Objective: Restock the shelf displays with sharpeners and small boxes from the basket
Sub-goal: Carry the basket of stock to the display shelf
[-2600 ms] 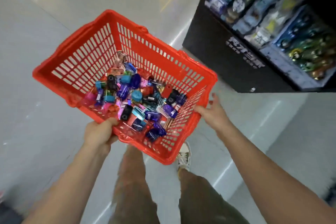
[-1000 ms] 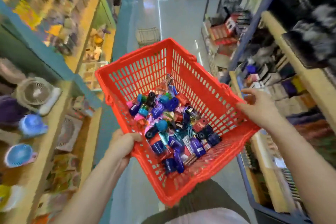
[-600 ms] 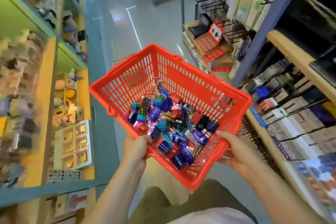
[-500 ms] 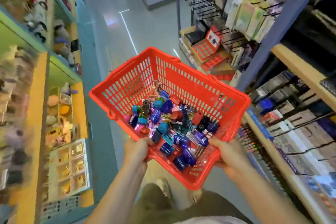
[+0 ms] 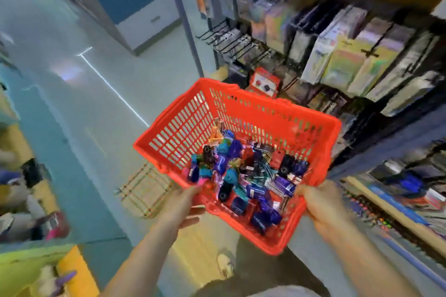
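Fingers of the left hand [image 5: 182, 205] and right hand [image 5: 321, 202] curl round the near rim of the red basket [image 5: 265, 113], where sharpeners and small boxes [image 5: 243, 176] lie loose. Tipping it or a slipping grip could spill them short of the shelf [image 5: 386, 214].

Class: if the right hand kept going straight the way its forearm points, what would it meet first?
The right hand grips the near rim of the red basket, so that rim comes first. Beyond it, the hand would probably meet the purple small boxes piled just inside. Blur leaves depth uncertain.
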`<state>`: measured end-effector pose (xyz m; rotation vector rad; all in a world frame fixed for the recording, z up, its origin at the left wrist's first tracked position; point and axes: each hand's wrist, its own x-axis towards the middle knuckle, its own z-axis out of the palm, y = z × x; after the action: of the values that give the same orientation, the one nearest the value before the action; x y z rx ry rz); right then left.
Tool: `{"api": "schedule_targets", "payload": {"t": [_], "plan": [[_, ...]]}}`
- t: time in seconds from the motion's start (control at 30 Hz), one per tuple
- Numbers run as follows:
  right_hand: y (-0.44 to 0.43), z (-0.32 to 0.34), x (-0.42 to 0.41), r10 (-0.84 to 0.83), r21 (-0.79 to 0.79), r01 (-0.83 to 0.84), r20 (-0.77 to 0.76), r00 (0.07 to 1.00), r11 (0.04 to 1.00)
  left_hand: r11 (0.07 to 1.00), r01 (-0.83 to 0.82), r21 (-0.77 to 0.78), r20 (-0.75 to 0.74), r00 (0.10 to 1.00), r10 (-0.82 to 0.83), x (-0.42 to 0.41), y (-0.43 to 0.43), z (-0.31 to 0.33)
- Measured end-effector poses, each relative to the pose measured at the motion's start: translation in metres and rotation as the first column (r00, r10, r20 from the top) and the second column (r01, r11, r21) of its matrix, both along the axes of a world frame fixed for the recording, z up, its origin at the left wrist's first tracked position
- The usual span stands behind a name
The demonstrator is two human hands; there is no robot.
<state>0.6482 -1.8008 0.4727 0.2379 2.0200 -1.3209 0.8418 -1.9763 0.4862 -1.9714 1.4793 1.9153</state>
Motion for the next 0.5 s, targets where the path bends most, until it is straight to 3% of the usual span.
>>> {"api": "schedule_targets", "payload": {"t": [0.13, 0.3, 0.4, 0.5], "plan": [[-0.081, -0.027, -0.026, -0.100, 0.011, 0.100, 0.034, 0.994, 0.995, 0.963, 0.240, -0.123, 0.141, 0.965, -0.222, -0.044, -0.131, -0.009], [-0.180, -0.076, -0.077, -0.116, 0.046, 0.112, 0.098, 0.988, 0.993, 0.828, 0.469, -0.309, 0.313, 0.872, -0.377, -0.109, -0.264, -0.032], [-0.225, -0.116, -0.104, -0.088, 0.110, 0.080, 0.071, 0.994, 0.991, 0.710, 0.622, -0.332, 0.428, 0.770, -0.474, -0.153, -0.330, -0.051], [-0.255, -0.151, -0.126, -0.068, 0.203, 0.058, 0.041, 0.997, 0.977, 0.558, 0.781, -0.281, 0.557, 0.606, -0.568, -0.196, -0.387, -0.086]]}}
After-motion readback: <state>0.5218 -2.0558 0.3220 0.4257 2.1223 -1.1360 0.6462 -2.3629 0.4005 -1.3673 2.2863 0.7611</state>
